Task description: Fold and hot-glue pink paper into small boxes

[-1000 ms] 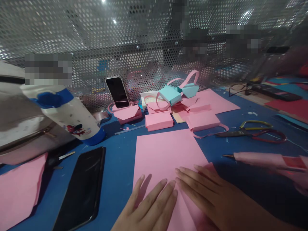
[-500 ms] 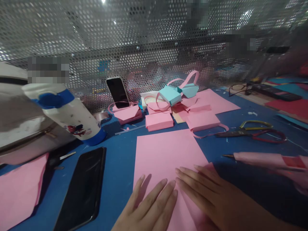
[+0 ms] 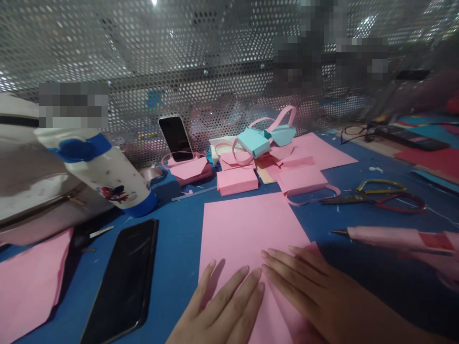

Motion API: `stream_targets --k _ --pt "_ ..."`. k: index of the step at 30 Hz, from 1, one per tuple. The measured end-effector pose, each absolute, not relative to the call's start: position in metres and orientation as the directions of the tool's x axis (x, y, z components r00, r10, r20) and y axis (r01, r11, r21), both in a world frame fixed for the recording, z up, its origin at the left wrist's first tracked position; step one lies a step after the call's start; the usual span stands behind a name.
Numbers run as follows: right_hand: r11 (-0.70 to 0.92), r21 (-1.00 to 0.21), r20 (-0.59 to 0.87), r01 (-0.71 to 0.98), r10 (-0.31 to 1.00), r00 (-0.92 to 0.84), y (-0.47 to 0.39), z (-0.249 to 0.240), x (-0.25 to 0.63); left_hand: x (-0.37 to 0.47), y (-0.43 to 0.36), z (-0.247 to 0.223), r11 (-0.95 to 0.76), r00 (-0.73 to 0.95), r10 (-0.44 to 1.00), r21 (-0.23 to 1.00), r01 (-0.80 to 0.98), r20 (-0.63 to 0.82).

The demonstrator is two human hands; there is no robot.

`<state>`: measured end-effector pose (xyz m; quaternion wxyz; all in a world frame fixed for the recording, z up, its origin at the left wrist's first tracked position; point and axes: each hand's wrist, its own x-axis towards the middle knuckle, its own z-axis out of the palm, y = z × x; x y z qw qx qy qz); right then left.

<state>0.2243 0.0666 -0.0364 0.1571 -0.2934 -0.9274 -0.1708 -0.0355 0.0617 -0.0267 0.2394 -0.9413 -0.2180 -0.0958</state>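
A sheet of pink paper (image 3: pixel 247 224) lies on the blue table, its right side folded over near my hands. My left hand (image 3: pixel 229 306) rests on it with fingers stretched out. Flat across the folded part lies my right hand (image 3: pixel 304 282), fingers extended, their tips close to the left hand's. Neither hand grips anything. Beyond the sheet stand small pink paper bags (image 3: pixel 237 181) with strip handles, one of them (image 3: pixel 303 177) at the right. A light blue paper bag (image 3: pixel 254 141) sits on top of the group.
At right lie a pink glue gun (image 3: pixel 387 236) and scissors (image 3: pixel 373 196). To the left are a black phone (image 3: pixel 122 282), a tilted white-and-blue bottle (image 3: pixel 114 179), folded pink paper (image 3: pixel 32 282) and a pale bag (image 3: pixel 39 191). Another phone (image 3: pixel 175 138) leans against the perforated metal panel (image 3: pixel 222 57).
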Motion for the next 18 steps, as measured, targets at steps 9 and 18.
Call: stream_targets --k 9,18 --pt "0.768 0.238 0.359 0.595 0.499 -0.789 0.066 -0.032 0.225 -0.035 0.058 -0.043 -0.779 0.852 0.387 -0.37 0.506 0.352" --pt "0.76 0.218 0.388 0.612 0.508 -0.769 0.065 -0.038 0.223 -0.035 0.059 -0.04 -0.782 0.862 0.381 -0.381 0.494 0.335"
